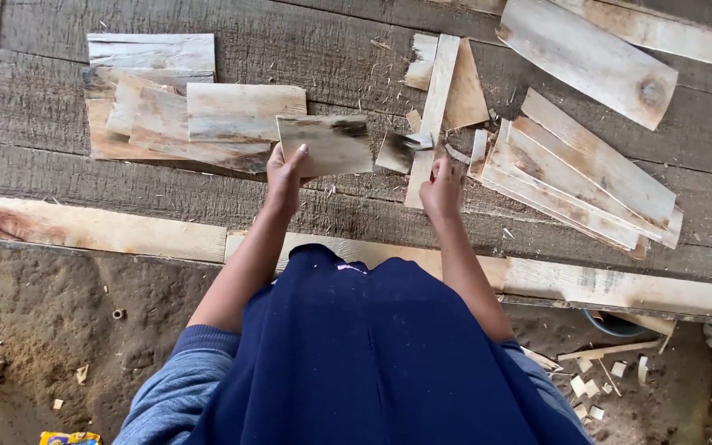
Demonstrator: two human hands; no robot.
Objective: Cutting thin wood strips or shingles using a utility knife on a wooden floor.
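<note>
left hand pinches lower left corner of small board, frame centre, long axis left-right | right hand closed on narrow strip running away upward | board stack upper left, beside left hand

From my feed the light is soft, even daylight, with no glare. Shadows under the wooden boards are faint. Focus stays sharp at centre; the edges bend slightly, and the lower ground looks dimmer.
</note>
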